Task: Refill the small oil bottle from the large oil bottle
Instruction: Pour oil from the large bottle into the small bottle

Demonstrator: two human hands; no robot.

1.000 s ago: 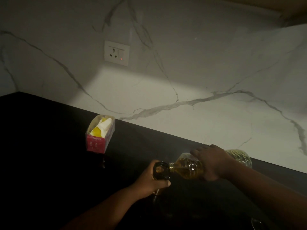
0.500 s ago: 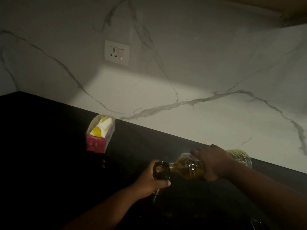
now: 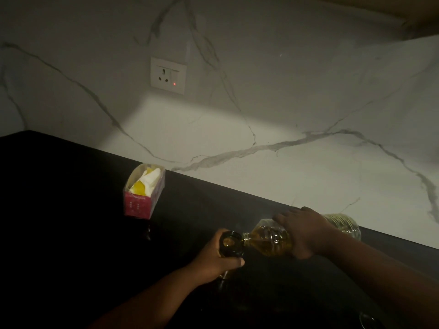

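Large clear ribbed plastic oil bottle (image 3: 270, 238) tipped near-horizontal over black tabletop (image 3: 71, 210), mouth at small dark glass bottle (image 3: 231, 243). Right hand (image 3: 306, 231) fingers wrapped over ribbed middle; left hand (image 3: 218, 255) fingers clasp small neck. Likely oil-slick, shifting weight, thin squeezable walls; ribs best hold.

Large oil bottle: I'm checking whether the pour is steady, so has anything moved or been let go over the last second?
Nothing has visibly changed. The right hand still holds the large oil bottle tipped on its side, mouth at the opening of the small oil bottle, which the left hand still grips. The pink box has not moved.
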